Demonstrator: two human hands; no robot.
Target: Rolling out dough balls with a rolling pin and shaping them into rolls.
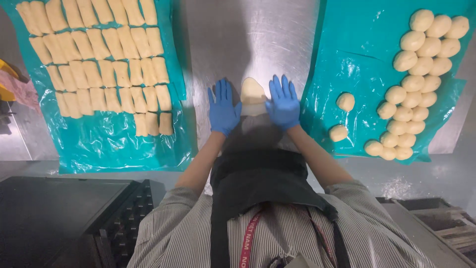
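Observation:
A flattened piece of pale dough [252, 92] lies on the steel table between my two blue-gloved hands. My left hand [222, 107] rests flat on the table at the dough's left edge, fingers spread. My right hand [283, 103] lies flat at the dough's right edge, fingers spread too. Both palms press on the near, rolled part of the dough; neither hand grips it.
A teal plastic sheet [106, 144] on the left carries several rows of rolled dough logs [106, 69]. A second teal sheet [347, 54] on the right holds several round dough balls [419, 69]. The steel table [248, 34] runs between them. A black tray [54, 213] sits at lower left.

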